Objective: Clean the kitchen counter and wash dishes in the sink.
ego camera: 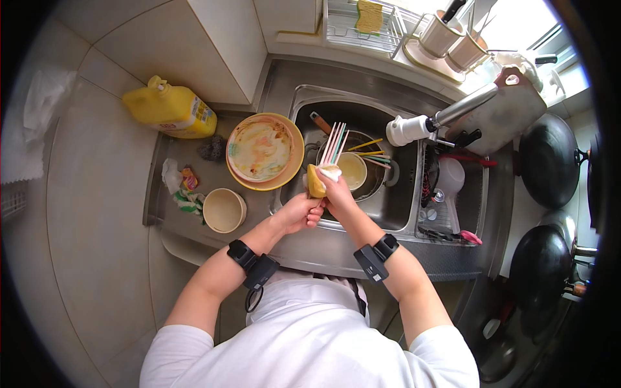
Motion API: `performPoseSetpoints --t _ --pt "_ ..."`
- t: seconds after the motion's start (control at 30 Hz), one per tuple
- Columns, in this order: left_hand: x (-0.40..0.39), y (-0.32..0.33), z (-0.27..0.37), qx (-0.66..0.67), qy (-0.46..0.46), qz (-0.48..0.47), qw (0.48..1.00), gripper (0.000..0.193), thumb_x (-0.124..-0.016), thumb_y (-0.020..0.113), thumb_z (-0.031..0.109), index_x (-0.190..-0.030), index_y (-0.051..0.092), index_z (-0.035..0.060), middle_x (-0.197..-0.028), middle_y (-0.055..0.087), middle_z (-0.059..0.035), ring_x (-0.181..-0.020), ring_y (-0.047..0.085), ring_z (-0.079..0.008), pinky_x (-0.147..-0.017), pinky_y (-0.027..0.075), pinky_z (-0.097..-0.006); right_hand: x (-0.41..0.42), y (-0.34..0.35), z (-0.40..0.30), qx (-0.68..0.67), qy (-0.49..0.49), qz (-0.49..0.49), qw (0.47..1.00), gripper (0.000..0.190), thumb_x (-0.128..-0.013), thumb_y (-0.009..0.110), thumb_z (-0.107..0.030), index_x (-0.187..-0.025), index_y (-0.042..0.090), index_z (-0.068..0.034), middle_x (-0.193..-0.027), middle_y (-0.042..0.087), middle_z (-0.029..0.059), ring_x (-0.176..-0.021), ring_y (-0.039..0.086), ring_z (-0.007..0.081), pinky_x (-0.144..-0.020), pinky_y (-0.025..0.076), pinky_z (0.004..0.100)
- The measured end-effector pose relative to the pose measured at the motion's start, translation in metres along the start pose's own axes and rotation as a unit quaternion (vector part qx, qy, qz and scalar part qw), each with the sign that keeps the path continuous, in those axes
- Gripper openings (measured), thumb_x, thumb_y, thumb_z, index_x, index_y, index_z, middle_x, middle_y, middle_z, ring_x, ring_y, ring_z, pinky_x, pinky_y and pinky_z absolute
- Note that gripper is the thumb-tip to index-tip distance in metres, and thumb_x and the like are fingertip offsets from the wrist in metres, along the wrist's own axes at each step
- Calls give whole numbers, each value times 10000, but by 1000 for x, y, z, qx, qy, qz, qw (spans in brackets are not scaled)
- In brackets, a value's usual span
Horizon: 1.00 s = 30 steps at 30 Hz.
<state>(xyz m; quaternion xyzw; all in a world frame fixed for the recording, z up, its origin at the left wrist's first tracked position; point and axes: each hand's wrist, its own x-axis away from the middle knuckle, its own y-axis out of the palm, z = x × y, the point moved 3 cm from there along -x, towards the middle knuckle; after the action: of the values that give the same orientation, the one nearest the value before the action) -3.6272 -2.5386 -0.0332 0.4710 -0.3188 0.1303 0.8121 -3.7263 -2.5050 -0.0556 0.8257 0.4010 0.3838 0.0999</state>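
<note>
My left hand (302, 213) grips the lower end of a bundle of pink and green chopsticks (335, 143) over the left part of the steel sink. My right hand (335, 190) presses a yellow sponge (316, 182) with white foam around the same bundle, just above the left hand. The upper ends of the sticks fan out away from me. Behind them a metal pot (377, 186) in the sink holds a pale bowl (352, 169) and several more chopsticks (373, 153). A wooden-handled utensil (320, 122) leans at the sink's back left.
Left of the sink stand stacked soiled plates (262, 148), an empty cream bowl (224, 210), a dark scouring pad (212, 148), crumpled wrappers (189, 179) and a yellow detergent jug (177, 110). A white-headed faucet (408, 130) reaches over the sink from the right. A rack basin (453, 194) holds utensils.
</note>
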Motion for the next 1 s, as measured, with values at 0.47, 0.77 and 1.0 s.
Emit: performPoseSetpoints --t 0.47,0.77,1.0 --pt "35 -9 8 -77 -30 33 996 238 -904 387 305 -771 405 108 -552 317 68 -420 255 -17 -354 188 -155 -67 -19 -33 -56 -97 67 991 202 -844 514 -211 -963 492 -50 -846 565 72 -756 584 187 -662 496 344" --pt "-16 -10 4 182 -7 1 983 708 -808 256 614 -1193 349 26 -1021 492 -146 -912 513 -221 -793 418 -364 -23 -13 -3 -60 -68 100 991 160 -840 513 -157 -927 484 -27 -820 571 61 -713 579 156 -593 472 292" --pt "-30 9 3 290 58 115 948 711 -817 194 615 -1218 350 49 -1211 414 -135 -1106 410 -271 -928 314 -433 2 -20 25 40 -123 64 990 207 -794 562 -143 -952 510 -21 -852 578 66 -699 581 154 -614 468 269"
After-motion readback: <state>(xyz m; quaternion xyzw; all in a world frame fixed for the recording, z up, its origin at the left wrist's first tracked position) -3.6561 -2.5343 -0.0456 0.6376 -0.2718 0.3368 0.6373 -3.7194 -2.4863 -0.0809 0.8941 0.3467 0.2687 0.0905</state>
